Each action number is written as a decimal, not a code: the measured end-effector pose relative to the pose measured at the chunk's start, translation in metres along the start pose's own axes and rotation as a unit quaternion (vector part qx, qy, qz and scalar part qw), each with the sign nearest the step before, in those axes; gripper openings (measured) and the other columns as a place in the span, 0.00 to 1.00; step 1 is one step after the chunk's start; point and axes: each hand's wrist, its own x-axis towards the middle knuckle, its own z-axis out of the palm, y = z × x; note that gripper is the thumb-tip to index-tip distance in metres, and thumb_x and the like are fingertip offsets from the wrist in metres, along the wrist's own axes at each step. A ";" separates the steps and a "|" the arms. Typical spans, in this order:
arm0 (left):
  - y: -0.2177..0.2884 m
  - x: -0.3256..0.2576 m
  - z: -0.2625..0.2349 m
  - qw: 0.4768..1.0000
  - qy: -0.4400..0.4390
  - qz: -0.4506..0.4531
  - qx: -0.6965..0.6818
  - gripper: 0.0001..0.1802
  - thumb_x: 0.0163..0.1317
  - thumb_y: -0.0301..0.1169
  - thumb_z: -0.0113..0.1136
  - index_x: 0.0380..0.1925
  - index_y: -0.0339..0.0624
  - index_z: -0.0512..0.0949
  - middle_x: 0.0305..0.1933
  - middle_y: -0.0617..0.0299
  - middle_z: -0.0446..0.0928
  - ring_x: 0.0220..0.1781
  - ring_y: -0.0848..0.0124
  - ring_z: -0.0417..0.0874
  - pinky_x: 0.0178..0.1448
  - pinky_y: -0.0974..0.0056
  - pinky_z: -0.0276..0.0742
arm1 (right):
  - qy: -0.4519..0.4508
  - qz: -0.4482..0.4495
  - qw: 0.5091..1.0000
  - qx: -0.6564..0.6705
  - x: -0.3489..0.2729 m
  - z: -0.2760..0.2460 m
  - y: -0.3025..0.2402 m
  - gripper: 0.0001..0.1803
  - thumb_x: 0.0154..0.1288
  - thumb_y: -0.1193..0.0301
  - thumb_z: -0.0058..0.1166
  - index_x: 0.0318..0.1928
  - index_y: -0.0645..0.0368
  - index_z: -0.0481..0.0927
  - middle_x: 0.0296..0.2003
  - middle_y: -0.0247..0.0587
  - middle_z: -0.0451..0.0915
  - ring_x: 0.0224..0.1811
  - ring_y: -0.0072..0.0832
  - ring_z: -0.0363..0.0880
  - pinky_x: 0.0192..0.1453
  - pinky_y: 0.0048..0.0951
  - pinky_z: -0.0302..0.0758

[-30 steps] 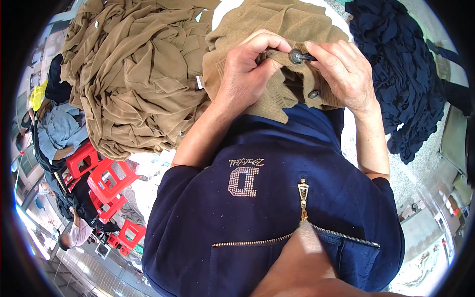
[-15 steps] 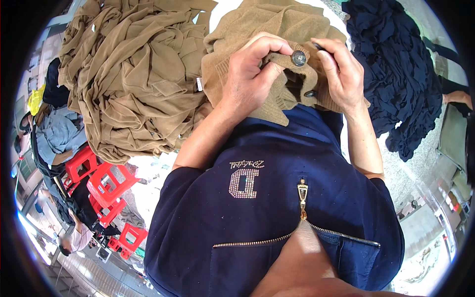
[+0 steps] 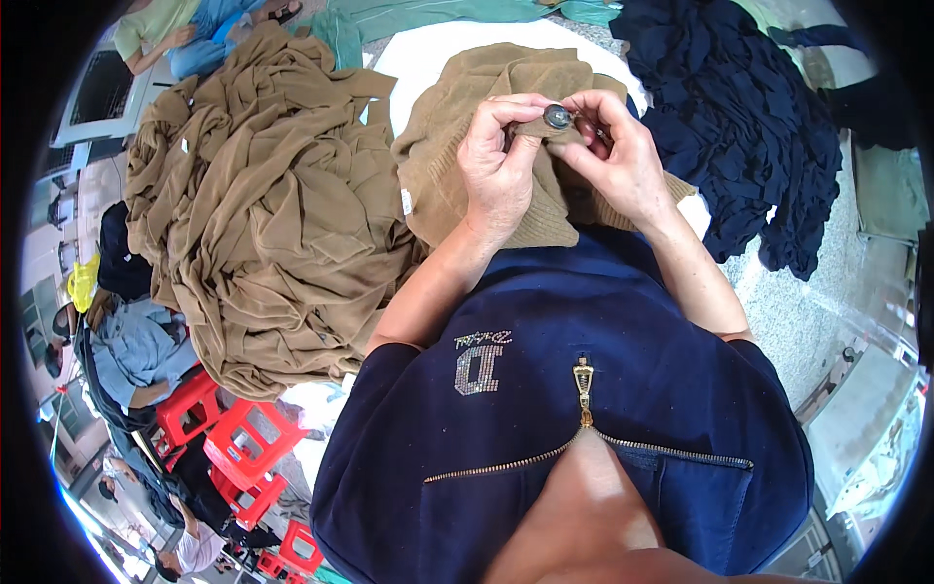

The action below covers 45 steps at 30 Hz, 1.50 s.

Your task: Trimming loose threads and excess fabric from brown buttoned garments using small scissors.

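A tan knit garment (image 3: 486,83) with ribbed edges lies across my lap, its buttoned edge raised between my hands. My left hand (image 3: 501,161) pinches that edge between thumb and fingers, right beside a dark round button (image 3: 557,116). Close against the button, my right hand (image 3: 618,156) has its fingers curled and pressed together on the same edge. Its fingertips partly hide the fabric, so I cannot make out whether a second button is under them.
To the left rises a big heap of tan garments (image 3: 282,224). A pile of dark navy garments (image 3: 739,127) lies on the right. Red plastic stools (image 3: 251,443) stand at lower left. Other people sit at far left, one in blue trousers (image 3: 209,39) at the top.
My right hand has moved left and now meets my left hand at the button; before, the two were apart. The view has shifted, showing a person at top left.
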 end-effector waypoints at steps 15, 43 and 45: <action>-0.002 -0.005 0.004 0.988 0.005 0.119 0.094 0.20 0.47 0.07 0.54 0.38 0.39 0.75 0.44 0.57 0.78 0.47 0.69 0.80 0.49 0.68 0.78 | 0.056 -0.089 0.993 0.052 0.006 0.006 0.013 0.08 0.60 0.83 0.58 0.40 0.60 0.78 0.33 0.22 0.72 0.34 0.12 0.66 0.40 0.15 0.66; -0.024 -0.001 0.007 0.962 -0.010 0.071 0.265 0.17 0.50 0.14 0.59 0.41 0.38 0.73 0.39 0.59 0.81 0.43 0.68 0.83 0.50 0.65 0.80 | 0.007 -0.018 0.989 0.147 0.010 -0.008 0.056 0.20 0.59 0.79 0.51 0.54 0.60 0.75 0.33 0.26 0.69 0.35 0.14 0.67 0.42 0.17 0.67; -0.025 -0.002 0.006 0.963 -0.009 0.068 0.261 0.17 0.50 0.14 0.59 0.41 0.38 0.73 0.39 0.58 0.81 0.43 0.68 0.83 0.51 0.65 0.79 | 0.016 -0.050 0.997 0.059 0.002 -0.010 0.042 0.19 0.60 0.79 0.51 0.53 0.60 0.76 0.31 0.26 0.69 0.34 0.14 0.67 0.40 0.17 0.67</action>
